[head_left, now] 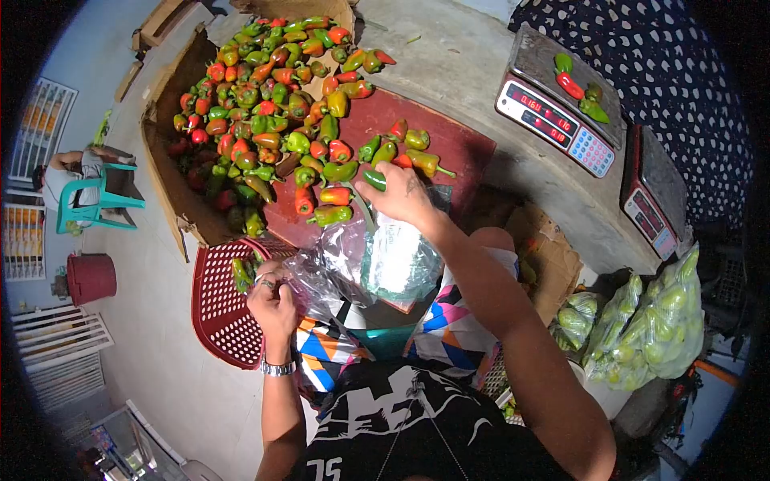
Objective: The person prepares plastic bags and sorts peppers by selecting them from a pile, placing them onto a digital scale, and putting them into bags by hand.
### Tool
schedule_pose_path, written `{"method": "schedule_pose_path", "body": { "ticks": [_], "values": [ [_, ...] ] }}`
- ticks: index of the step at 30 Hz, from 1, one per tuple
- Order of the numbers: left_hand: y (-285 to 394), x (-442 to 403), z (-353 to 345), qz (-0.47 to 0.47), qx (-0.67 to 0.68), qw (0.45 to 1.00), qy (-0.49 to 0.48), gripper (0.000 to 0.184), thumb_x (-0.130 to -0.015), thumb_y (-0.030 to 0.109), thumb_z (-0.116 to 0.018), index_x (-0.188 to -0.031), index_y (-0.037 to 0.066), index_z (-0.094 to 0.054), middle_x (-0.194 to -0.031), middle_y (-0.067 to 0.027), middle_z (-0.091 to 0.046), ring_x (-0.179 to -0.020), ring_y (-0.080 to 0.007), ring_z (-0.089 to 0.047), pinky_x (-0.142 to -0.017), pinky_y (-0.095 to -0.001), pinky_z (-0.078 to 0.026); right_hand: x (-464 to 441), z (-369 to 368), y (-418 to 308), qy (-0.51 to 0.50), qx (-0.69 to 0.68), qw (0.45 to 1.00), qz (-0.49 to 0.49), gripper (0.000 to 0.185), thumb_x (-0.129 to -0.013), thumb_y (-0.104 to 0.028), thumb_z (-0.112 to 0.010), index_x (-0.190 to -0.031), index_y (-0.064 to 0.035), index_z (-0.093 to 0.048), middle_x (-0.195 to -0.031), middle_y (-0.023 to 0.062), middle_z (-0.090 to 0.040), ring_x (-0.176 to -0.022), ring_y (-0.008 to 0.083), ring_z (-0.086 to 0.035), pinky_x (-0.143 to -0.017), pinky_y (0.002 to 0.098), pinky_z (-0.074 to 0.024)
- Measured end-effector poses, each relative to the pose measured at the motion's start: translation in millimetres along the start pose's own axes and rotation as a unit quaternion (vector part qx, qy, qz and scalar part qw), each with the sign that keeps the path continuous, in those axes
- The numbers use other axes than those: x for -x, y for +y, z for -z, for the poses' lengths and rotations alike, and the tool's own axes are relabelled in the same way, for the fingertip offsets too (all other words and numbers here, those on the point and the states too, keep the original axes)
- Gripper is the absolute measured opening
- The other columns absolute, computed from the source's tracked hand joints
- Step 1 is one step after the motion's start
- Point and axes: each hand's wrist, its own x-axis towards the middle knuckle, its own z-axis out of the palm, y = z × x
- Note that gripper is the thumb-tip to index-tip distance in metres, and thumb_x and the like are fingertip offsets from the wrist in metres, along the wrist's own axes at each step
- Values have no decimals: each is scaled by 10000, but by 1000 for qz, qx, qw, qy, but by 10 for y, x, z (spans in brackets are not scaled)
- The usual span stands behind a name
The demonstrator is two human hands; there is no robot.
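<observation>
My right hand [401, 196] is closed around a dark green pepper [374, 179], just above the near part of the red board [449, 136]. My left hand [273, 301], with a watch at the wrist, grips the edge of a clear plastic bag [345, 252] that hangs open over my lap. Beside that bag lies a shiny pack of plastic bags [401, 256] with printing on it. Several loose red and green peppers [335, 196] rest on the board around my right hand. Under my left hand is a red perforated basket [216, 297] holding a few green peppers [241, 274].
A cardboard box [160, 172] spills a large heap of peppers [265, 104] onto the board. At the right, a digital scale [553, 120] carries a few peppers, with a second scale [650, 212] beside it. Bagged green produce [650, 321] stands lower right. A person [72, 180] sits on a green chair.
</observation>
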Motion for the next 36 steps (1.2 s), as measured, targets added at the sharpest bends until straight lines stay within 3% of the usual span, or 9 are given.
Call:
{"method": "schedule_pose_path", "body": {
  "ticks": [3,5,10,13,15,22,30,34,36],
  "values": [
    [-33,-14,-11,-25,1,1000,11,149,-787,-57,-534,-862,-61,-662,-869,-174,-711,-819,-272,-695,-833,-356,-544,-335,44,529,6,-245,964,-101,371,-952,-350,-612,-1033,8,-659,-859,202,-687,-822,339,-682,-771,457,-540],
    [-74,-1,-5,-31,2,999,10,151,-786,-63,-528,-863,-67,-657,-867,-175,-712,-808,-272,-693,-826,-355,-543,-375,777,618,109,-248,955,-125,373,-942,-351,-635,-1045,5,-674,-902,195,-701,-850,328,-684,-795,447,-538],
    [-66,22,58,5,-21,1000,3,209,-783,-70,-524,-912,-66,-688,-888,-166,-720,-852,-271,-701,-849,-348,-539,-700,3078,1534,323,115,926,-157,453,-879,-409,-718,-1120,-27,-732,-1049,191,-757,-995,302,-714,-883,421,-540],
    [-79,5,16,10,-8,1000,9,225,-789,-67,-521,-930,-60,-696,-890,-164,-719,-847,-280,-699,-846,-348,-538,-897,4237,1877,314,307,871,-221,471,-807,-470,-723,-1075,-88,-778,-1083,229,-751,-1081,382,-712,-951,432,-536],
    [-44,-20,-2,17,-27,999,-7,224,-795,-61,-519,-931,-55,-697,-888,-172,-714,-826,-288,-698,-826,-350,-538,-1033,4562,1800,253,350,856,-285,563,-772,-477,-722,-1176,-87,-748,-1135,223,-742,-1141,374,-696,-995,430,-523],
    [78,-101,-78,5,-107,994,-37,132,-807,-13,-544,-874,-46,-653,-779,-177,-641,-695,-293,-638,-687,-366,-502,-1414,4408,1852,170,397,819,-378,760,-738,-451,-749,-1403,-107,-620,-1484,178,-576,-1359,354,-566,-1102,491,-461],
    [22,-88,-100,18,-76,997,-17,90,-798,-12,-562,-850,-34,-633,-731,-157,-604,-640,-285,-588,-640,-376,-474,-1337,4332,1849,199,397,832,-334,553,-816,-445,-681,-1254,-110,-717,-1373,226,-641,-1358,376,-546,-1113,482,-417],
    [85,-106,-101,9,-71,997,-8,108,-803,-16,-559,-865,-45,-643,-743,-157,-612,-648,-270,-582,-659,-371,-486,-864,4209,1606,479,433,762,-49,426,-842,-490,-734,-1046,-116,-755,-1126,202,-718,-1161,372,-615,-1034,451,-455],
    [85,-95,-81,22,-63,998,-12,106,-804,-18,-560,-865,-52,-640,-748,-162,-616,-651,-269,-585,-663,-371,-488,-417,3668,1169,518,290,805,-11,291,-875,-355,-755,-974,-81,-757,-1026,191,-727,-1006,367,-670,-932,426,-511]
  ]
}}
